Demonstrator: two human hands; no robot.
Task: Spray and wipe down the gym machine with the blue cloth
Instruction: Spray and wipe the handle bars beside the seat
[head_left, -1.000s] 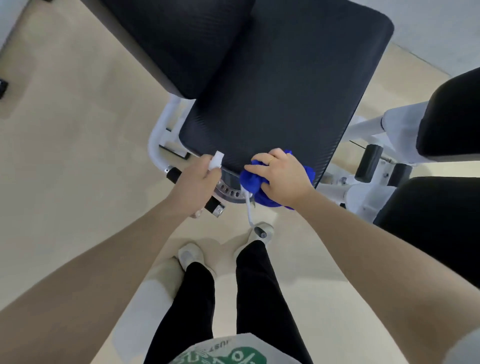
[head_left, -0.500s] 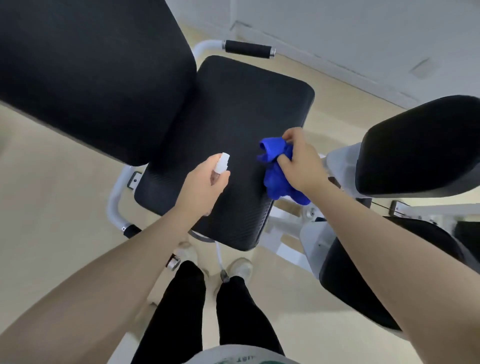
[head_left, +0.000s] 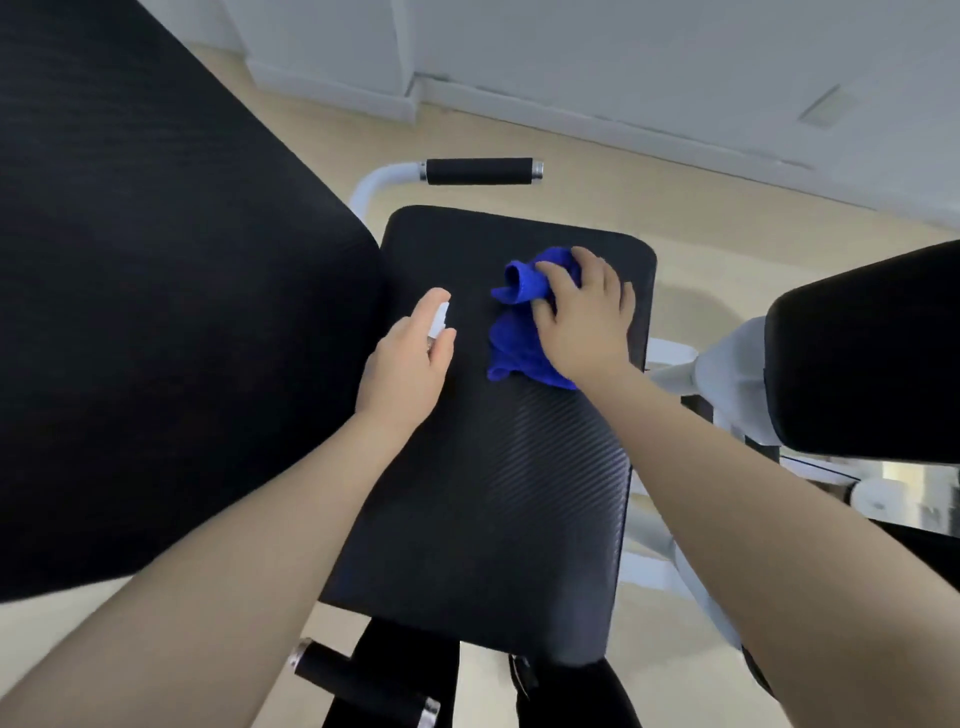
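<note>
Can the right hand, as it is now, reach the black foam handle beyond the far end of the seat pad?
Probably yes. The right hand presses the blue cloth on the seat pad near its far end, and nothing lies between it and the handle.

Black seat pad (head_left: 483, 493): padded, matt, covered in fine woven-looking ridges that catch a little light. Blue cloth (head_left: 519, 332): soft, fuzzy, crumpled. Small spray bottle (head_left: 439, 318): white smooth plastic on top. Back pad (head_left: 156, 312): black, dull, faintly lined. Handle grip (head_left: 478, 171): black, matt, rubbery-looking, with shiny metal end caps. White frame tube (head_left: 371, 187): smooth painted metal, slightly glossy. Floor (head_left: 727, 239): pale, smooth, matt.
</note>
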